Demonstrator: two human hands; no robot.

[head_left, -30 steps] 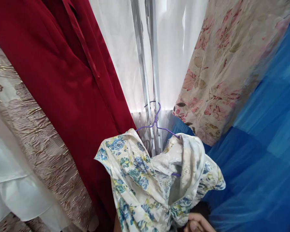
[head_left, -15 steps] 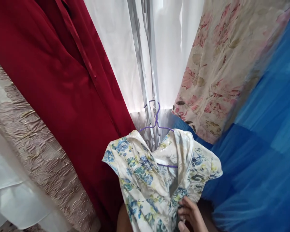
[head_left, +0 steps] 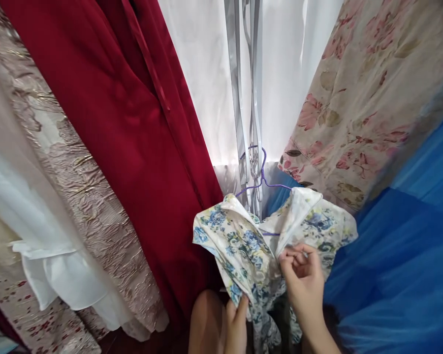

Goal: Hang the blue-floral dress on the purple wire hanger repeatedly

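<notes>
A short-sleeved white garment with blue flowers [head_left: 251, 241] hangs on a purple hanger [head_left: 263, 179], its V-shaped neckline facing me. My right hand [head_left: 303, 275] pinches the edge of the neckline on the right side, where the pale inner side of the cloth shows. Lower down, my left hand [head_left: 237, 314] grips the left front of the garment between thumb and fingers. The lower part of the garment falls away between my hands and is partly hidden.
A long red dress [head_left: 143, 162] and a textured pink one [head_left: 107, 206] hang on the left, with white ruffled cloth [head_left: 66, 275] beside them. Pink-flowered fabric [head_left: 339, 123] and blue tulle [head_left: 402, 265] are on the right. Grey straps [head_left: 256, 88] hang before white cloth.
My right hand has moved up and now pinches the neckline edge. My left hand has come into view, holding the garment's left front. The view has shifted, so things appear further right.
</notes>
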